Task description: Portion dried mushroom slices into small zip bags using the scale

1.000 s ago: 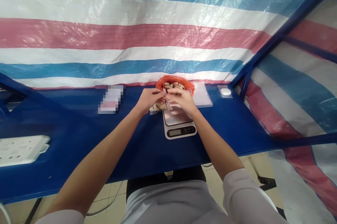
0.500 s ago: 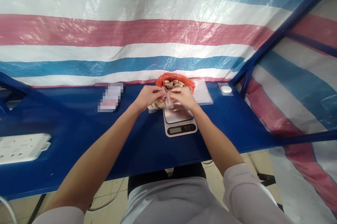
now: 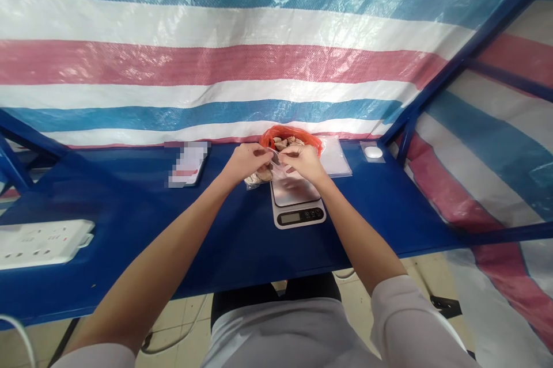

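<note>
Both my hands pinch the top of a clear plastic bag [image 3: 258, 178] with pale, dried-looking slices inside. My left hand [image 3: 247, 162] closes its thumb and fingers on the bag's left edge. Opposite it, my right hand [image 3: 305, 162] grips the other side of the opening, fingers bent. Beneath the right hand is a white kitchen scale [image 3: 298, 215] with a metal plate and a dark display strip. Just behind the hands, an orange-red plastic bag [image 3: 268, 136] stands open, and similar pale pieces [image 3: 288, 142] show inside it.
Clear flat bags [image 3: 339, 158] lie right of the orange-red bag. A white round object [image 3: 373, 152] in a small clear packet is farther right. A blurred-out phone-like object [image 3: 190, 165] and a white power strip [image 3: 47, 243] are on the left. Striped sheeting [image 3: 216, 65] backs the blue table [image 3: 242, 247].
The camera view has shifted slightly, so everything sits a little lower and to the right. Both hands keep their pinch on the clear bag's top, with only small finger movement.
</note>
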Demonstrator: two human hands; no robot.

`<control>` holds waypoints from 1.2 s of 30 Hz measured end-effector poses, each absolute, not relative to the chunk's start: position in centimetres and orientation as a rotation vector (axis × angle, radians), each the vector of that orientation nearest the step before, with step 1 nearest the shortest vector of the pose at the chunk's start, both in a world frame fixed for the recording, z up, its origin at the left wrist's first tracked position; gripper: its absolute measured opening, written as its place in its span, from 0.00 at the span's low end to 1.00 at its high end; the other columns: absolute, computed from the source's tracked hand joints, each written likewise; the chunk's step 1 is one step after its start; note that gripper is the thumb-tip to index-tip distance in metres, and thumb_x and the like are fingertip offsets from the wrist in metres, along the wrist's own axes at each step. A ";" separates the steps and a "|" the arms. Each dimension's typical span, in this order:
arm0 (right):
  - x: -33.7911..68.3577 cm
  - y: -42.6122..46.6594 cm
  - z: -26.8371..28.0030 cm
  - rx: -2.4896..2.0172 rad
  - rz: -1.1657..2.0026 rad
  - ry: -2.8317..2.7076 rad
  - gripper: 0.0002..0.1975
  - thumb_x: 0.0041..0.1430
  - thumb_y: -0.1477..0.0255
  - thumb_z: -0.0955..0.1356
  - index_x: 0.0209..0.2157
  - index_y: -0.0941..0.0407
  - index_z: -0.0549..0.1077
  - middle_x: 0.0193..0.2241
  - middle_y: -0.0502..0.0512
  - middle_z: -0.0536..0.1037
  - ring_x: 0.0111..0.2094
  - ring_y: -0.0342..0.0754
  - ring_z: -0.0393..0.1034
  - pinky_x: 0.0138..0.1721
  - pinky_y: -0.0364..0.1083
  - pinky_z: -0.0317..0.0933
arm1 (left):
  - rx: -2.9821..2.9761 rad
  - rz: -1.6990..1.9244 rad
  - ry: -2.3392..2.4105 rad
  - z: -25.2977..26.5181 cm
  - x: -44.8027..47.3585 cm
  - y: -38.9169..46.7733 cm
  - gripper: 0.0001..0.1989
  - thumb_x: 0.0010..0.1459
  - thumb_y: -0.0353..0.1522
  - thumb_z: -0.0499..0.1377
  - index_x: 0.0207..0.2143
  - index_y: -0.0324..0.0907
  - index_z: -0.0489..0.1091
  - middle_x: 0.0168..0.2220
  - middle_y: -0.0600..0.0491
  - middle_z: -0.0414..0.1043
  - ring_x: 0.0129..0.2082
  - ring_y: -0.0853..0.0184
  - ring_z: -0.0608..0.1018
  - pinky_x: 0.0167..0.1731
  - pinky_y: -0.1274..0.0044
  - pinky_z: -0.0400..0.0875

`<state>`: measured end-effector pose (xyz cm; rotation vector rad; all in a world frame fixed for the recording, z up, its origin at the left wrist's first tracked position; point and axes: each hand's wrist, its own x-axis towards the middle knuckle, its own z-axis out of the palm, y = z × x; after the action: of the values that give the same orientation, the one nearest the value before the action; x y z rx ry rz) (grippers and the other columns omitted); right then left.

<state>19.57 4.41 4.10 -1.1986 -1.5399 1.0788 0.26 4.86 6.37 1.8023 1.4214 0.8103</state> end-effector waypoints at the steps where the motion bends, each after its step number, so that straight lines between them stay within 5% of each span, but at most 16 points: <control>1: 19.6 4.4 4.1 -1.190 1.079 -1.551 0.06 0.50 0.66 0.73 0.29 0.54 0.82 0.26 0.52 0.79 0.25 0.48 0.76 0.25 0.47 0.75 | 1.787 0.811 1.408 6.3 0.4 4.9 0.11 0.51 0.41 0.63 0.25 0.42 0.76 0.21 0.56 0.77 0.21 0.68 0.77 0.24 0.79 0.69; 6: 19.8 4.3 4.0 -1.168 1.094 -1.587 0.12 0.51 0.63 0.74 0.35 0.54 0.82 0.30 0.53 0.81 0.28 0.49 0.77 0.26 0.48 0.75 | 1.705 0.834 1.351 6.1 0.7 4.8 0.10 0.50 0.40 0.63 0.26 0.42 0.78 0.20 0.54 0.76 0.23 0.66 0.77 0.25 0.79 0.70; 20: 20.7 5.5 4.2 -1.307 0.893 -1.691 0.03 0.49 0.71 0.73 0.28 0.53 0.83 0.25 0.50 0.80 0.31 0.52 0.78 0.35 0.50 0.76 | 2.124 0.811 1.524 7.9 -1.1 5.4 0.11 0.43 0.39 0.63 0.17 0.41 0.72 0.19 0.53 0.73 0.22 0.68 0.70 0.24 0.76 0.61; 26: 20.6 5.3 5.1 -1.207 0.978 -1.680 0.03 0.46 0.71 0.73 0.25 0.54 0.82 0.25 0.50 0.79 0.25 0.47 0.75 0.30 0.48 0.74 | 2.171 0.642 1.464 9.3 -1.8 5.0 0.10 0.44 0.37 0.61 0.15 0.42 0.70 0.18 0.55 0.69 0.20 0.69 0.68 0.23 0.76 0.59; 30: 20.8 5.1 6.3 -1.109 1.011 -1.714 0.05 0.47 0.69 0.73 0.26 0.55 0.83 0.24 0.51 0.79 0.26 0.48 0.76 0.30 0.46 0.72 | 2.031 0.621 1.358 10.4 -2.8 4.6 0.14 0.48 0.44 0.64 0.23 0.43 0.75 0.24 0.54 0.74 0.24 0.67 0.73 0.23 0.77 0.63; 36: 21.2 5.4 7.8 -1.019 1.114 -1.720 0.13 0.48 0.63 0.75 0.32 0.57 0.83 0.28 0.53 0.81 0.28 0.48 0.75 0.29 0.46 0.70 | 2.015 0.731 1.226 9.8 -3.2 5.4 0.27 0.41 0.47 0.72 0.43 0.45 0.77 0.43 0.50 0.79 0.42 0.60 0.79 0.41 0.73 0.73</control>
<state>21.24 5.38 7.76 -1.0192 -1.7198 1.1138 -3.24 5.42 9.80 2.0149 1.2256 0.7314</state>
